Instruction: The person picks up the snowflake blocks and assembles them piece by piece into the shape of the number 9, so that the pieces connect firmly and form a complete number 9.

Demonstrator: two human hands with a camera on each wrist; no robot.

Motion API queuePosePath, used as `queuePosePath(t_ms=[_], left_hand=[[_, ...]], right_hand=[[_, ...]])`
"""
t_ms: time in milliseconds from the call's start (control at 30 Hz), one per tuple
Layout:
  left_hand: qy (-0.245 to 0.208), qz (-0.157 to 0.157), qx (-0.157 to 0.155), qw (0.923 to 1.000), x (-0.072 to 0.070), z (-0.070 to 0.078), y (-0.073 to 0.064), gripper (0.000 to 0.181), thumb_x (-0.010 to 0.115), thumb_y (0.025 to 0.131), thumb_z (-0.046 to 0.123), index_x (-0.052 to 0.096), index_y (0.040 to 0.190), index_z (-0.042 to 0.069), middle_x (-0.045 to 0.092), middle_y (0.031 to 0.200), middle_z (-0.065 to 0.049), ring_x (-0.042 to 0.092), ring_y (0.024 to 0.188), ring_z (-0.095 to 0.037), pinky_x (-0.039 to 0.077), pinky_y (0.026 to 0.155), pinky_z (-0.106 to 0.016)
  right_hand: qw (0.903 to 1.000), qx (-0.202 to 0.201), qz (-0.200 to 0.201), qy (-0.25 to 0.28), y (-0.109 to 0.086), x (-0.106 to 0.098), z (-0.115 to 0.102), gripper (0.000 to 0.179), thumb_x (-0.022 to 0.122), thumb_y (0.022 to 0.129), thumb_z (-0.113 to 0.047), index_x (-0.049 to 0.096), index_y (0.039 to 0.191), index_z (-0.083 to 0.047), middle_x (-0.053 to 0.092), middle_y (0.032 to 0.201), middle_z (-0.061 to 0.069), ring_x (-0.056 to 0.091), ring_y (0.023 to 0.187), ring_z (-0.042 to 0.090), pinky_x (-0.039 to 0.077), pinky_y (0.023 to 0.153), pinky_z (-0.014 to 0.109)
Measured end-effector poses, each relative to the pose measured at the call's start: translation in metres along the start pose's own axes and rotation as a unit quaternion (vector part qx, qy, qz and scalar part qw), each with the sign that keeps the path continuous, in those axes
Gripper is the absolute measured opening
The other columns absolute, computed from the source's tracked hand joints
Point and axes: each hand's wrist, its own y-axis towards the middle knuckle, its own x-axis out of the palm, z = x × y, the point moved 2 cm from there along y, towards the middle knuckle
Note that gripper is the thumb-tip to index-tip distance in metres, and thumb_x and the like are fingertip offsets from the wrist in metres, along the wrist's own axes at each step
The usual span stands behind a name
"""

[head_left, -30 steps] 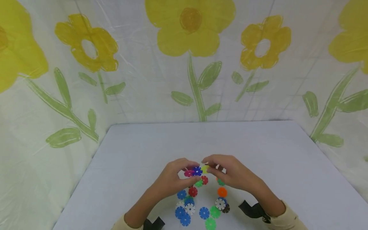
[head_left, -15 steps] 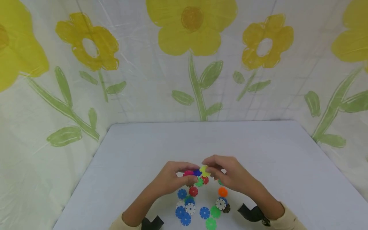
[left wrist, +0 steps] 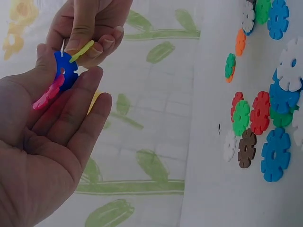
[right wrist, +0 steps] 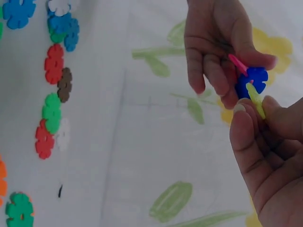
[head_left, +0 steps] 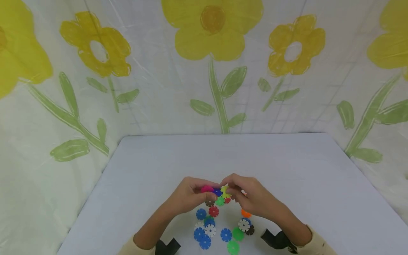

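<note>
My left hand (head_left: 189,196) pinches a dark blue notched interlocking disc (left wrist: 70,79) between thumb and fingers. A pink interlocking disc (left wrist: 49,92) is slotted into its edge, at an angle to it. In my right hand (head_left: 250,195), thumb and fingertips grip a yellow interlocking disc (right wrist: 255,100). Its edge meets the rim of the blue disc opposite the pink one, with the two discs crosswise. Both hands are raised over the table, fingertips close together. In the head view the fingers hide part of each held disc.
Loose interlocking discs lie on the white table (head_left: 153,156) below the hands: a red disc (head_left: 214,211), an orange disc (head_left: 246,213), a white disc (head_left: 244,225), a green disc (head_left: 233,247) and several blue ones, some overlapping. A flower-printed curtain (head_left: 153,106) hangs behind.
The right hand has moved slightly left, bringing the yellow disc against the blue one. The blue and pink discs have turned in the left hand. Discs on the table stay put.
</note>
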Motion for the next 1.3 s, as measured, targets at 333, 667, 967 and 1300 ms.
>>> queuePosePath(t_ms=[333,667,967,1300], left_hand=[[-0.007,0.024,-0.009,0.9996,0.007,0.000,0.001,0.027,0.072,0.093,0.010,0.072,0.119,0.000,0.075,0.103,-0.010,0.073,0.081,-0.019,0.057,0.079,-0.049],[0.036,-0.012,-0.016,0.9992,0.002,-0.002,0.001,0.029,0.071,0.095,0.019,0.072,0.122,0.007,0.074,0.105,-0.007,0.071,0.085,-0.016,0.059,0.078,-0.036],[0.120,-0.022,0.028,0.9921,0.002,-0.003,0.000,0.022,0.072,0.091,0.018,0.074,0.112,0.010,0.072,0.103,0.004,0.066,0.088,-0.008,0.056,0.085,-0.030],[0.210,0.085,0.005,0.9740,-0.021,-0.002,-0.004,0.021,0.073,0.094,0.028,0.074,0.111,0.016,0.071,0.105,0.008,0.065,0.090,-0.009,0.057,0.078,-0.028]], right_hand=[[0.9989,0.038,0.027,-0.003,0.000,0.004,-0.001,0.031,0.061,0.092,0.014,0.059,0.113,-0.009,0.065,0.083,-0.001,0.059,0.065,0.004,0.056,0.059,0.023],[0.9988,0.030,0.022,0.033,-0.002,0.003,0.005,0.027,0.065,0.093,0.007,0.055,0.114,-0.007,0.069,0.084,-0.002,0.062,0.062,0.005,0.056,0.056,0.025],[0.9982,0.051,-0.010,0.029,-0.001,0.008,0.007,0.017,0.068,0.096,-0.009,0.058,0.108,-0.012,0.070,0.084,-0.005,0.065,0.069,0.007,0.057,0.062,0.025],[0.9863,0.078,-0.145,0.001,-0.003,0.027,0.006,0.010,0.065,0.100,-0.020,0.064,0.110,-0.018,0.068,0.092,-0.013,0.060,0.080,-0.002,0.054,0.069,0.019]])
